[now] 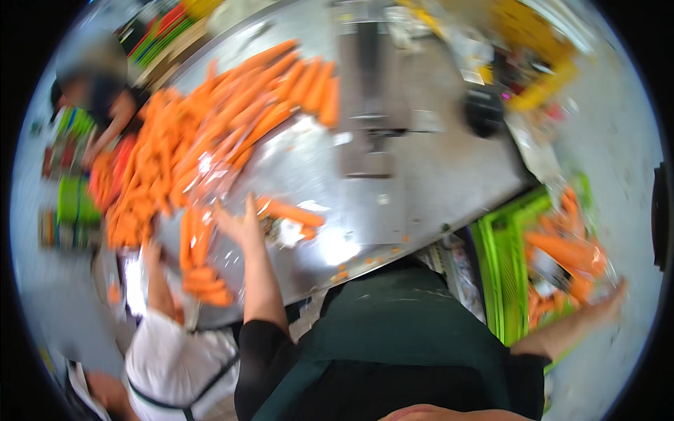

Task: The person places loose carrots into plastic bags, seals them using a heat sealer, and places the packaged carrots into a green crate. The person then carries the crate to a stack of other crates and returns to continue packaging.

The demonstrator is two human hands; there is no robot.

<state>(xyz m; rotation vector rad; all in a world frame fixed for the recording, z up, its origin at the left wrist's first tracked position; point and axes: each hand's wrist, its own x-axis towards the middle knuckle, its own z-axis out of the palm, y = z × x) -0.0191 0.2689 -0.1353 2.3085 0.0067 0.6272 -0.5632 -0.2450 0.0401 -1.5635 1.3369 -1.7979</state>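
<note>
My left hand (239, 223) is over the steel table, thumb and fingers spread. Its fingertips are at the lower end of a clear plastic bag (208, 168) by the carrot heap; nothing is gripped between them. Just right of this hand lie a few loose carrots (295, 211) and a scrap of white material (289, 233). Far to the right, my right hand (611, 297) is blurred at the edge of a green plastic crate (508, 273). It is beside a clear bag of carrots (571, 252) in the crate; whether it grips the film is unclear.
A large heap of carrots (152, 152) covers the table's left part. A dark metal device (368, 94), perhaps a bag sealer or scale, stands mid-table. A co-worker in white (174, 358) reaches in at left; another person (113, 110) is beyond the heap. Yellow crates (532, 31) stand upper right.
</note>
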